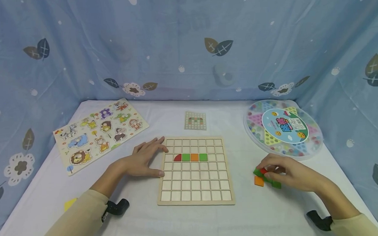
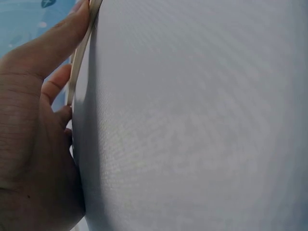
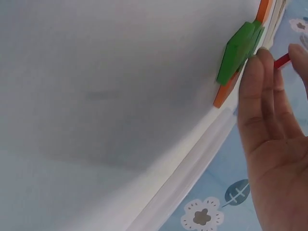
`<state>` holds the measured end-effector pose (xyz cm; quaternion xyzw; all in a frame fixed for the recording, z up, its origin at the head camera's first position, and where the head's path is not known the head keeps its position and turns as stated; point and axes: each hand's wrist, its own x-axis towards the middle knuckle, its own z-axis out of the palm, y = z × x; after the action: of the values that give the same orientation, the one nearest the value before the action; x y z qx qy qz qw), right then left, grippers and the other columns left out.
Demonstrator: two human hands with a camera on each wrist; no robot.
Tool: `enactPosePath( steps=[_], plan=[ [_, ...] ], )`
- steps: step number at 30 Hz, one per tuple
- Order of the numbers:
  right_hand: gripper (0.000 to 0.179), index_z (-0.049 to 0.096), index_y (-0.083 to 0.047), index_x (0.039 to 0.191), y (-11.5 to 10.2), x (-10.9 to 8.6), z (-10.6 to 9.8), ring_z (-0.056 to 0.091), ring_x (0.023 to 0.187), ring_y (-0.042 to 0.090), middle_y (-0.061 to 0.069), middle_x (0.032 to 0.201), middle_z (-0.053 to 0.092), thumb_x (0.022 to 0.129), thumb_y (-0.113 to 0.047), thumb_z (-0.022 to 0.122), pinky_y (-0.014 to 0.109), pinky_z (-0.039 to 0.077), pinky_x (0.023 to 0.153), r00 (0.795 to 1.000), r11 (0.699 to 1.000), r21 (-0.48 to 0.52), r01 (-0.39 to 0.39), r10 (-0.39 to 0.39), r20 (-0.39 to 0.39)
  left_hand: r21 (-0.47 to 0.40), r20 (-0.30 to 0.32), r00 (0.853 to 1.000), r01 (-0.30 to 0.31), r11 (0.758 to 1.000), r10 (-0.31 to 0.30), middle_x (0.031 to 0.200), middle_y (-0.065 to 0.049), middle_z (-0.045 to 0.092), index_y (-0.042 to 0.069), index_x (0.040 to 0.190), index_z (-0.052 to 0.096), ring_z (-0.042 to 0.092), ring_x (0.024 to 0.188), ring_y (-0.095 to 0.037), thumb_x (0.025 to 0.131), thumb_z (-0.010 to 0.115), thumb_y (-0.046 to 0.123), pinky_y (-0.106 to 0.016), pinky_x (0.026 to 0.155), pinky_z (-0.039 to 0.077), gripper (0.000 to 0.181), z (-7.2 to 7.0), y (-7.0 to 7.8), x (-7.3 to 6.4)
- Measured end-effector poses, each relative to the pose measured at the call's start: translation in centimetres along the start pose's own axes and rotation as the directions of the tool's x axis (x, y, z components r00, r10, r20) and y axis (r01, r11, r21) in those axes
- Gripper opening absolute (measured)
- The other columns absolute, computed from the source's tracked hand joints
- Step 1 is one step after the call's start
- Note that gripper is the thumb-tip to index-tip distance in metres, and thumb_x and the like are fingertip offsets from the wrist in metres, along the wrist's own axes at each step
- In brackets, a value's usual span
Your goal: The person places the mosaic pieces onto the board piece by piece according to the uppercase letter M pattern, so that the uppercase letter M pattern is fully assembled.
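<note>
A wooden grid board point(image 1: 196, 184) lies in the middle of the table. One of its upper rows holds a red rounded-corner tile point(image 1: 178, 158), a green tile point(image 1: 186, 157), an orange tile point(image 1: 194, 157) and another green tile point(image 1: 203, 157), side by side. My left hand point(image 1: 142, 161) rests with spread fingers at the board's left edge; the left wrist view shows its thumb point(image 2: 60, 41) along that edge. On the right, my right hand point(image 1: 287, 170) pinches a small red tile point(image 3: 282, 60) between thumb and fingers. Under it lie several loose green tiles point(image 1: 276, 184) and an orange tile point(image 1: 259, 181).
A small pattern card point(image 1: 195, 125) lies behind the board. At the back left is an animal puzzle board point(image 1: 94, 135); at the back right, a round clear game box point(image 1: 284, 128). Something yellow point(image 1: 70, 204) shows beside the left sleeve. Blue patterned cloth point(image 1: 174, 45) surrounds the table.
</note>
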<state>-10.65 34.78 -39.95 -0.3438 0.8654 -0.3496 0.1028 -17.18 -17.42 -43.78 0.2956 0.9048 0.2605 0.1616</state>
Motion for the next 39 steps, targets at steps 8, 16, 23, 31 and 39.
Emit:
enactPosePath(
  steps=[8,16,23,31,39],
  plan=[
    [0.025,0.064,-0.013,0.122,-0.1,0.6,0.5,0.067,0.09,0.013,0.002,0.118,0.064,0.1,-0.003,0.065,0.022,0.056,0.079,0.999,1.0,0.03,0.01,-0.009,-0.032,0.02,0.014,1.0,0.012,1.0,-0.012,0.174,-0.006,0.007,0.032,0.141,0.045,0.003,0.159,-0.035,0.082,0.076,0.065,-0.066,0.12,0.005,0.075,0.1,-0.1,0.1],
    [0.023,0.064,-0.01,0.122,0.0,1.1,0.8,0.067,0.078,0.015,0.007,0.117,0.064,0.101,-0.002,0.063,0.024,0.055,0.07,0.999,0.996,0.085,-0.014,0.017,-0.035,0.006,0.005,1.0,-0.001,1.0,0.001,0.174,-0.008,0.009,0.03,0.141,0.047,0.004,0.159,-0.037,0.082,0.077,0.063,-0.068,0.118,0.005,0.074,0.1,0.0,0.0],
    [0.019,0.068,-0.013,0.116,-0.2,1.9,1.1,0.065,0.083,0.012,0.003,0.111,0.067,0.098,-0.005,0.069,0.023,0.054,0.071,0.998,0.998,0.069,0.013,-0.01,-0.058,0.014,0.002,1.0,0.001,1.0,-0.001,0.174,-0.007,0.01,0.03,0.141,0.047,0.005,0.159,-0.036,0.082,0.077,0.063,-0.067,0.119,0.006,0.074,0.2,-0.1,0.1],
    [0.019,0.07,-0.014,0.11,-0.3,2.8,1.1,0.067,0.089,0.012,-0.002,0.103,0.071,0.097,0.0,0.068,0.022,0.058,0.076,0.996,0.999,0.022,0.05,-0.048,-0.069,0.003,0.002,1.0,0.001,1.0,-0.002,0.174,-0.007,0.01,0.03,0.14,0.047,0.005,0.159,-0.037,0.082,0.077,0.063,-0.068,0.118,0.005,0.073,0.2,0.0,0.0],
    [0.018,0.069,-0.014,0.114,-0.4,3.5,0.8,0.067,0.086,0.009,-0.003,0.104,0.071,0.097,-0.006,0.07,0.025,0.058,0.076,0.999,1.0,-0.018,0.022,-0.023,-0.026,0.011,-0.007,1.0,-0.003,1.0,0.003,0.174,-0.007,0.009,0.031,0.141,0.047,0.005,0.159,-0.037,0.082,0.077,0.063,-0.068,0.118,0.005,0.073,0.1,-0.1,0.0]
  ],
)
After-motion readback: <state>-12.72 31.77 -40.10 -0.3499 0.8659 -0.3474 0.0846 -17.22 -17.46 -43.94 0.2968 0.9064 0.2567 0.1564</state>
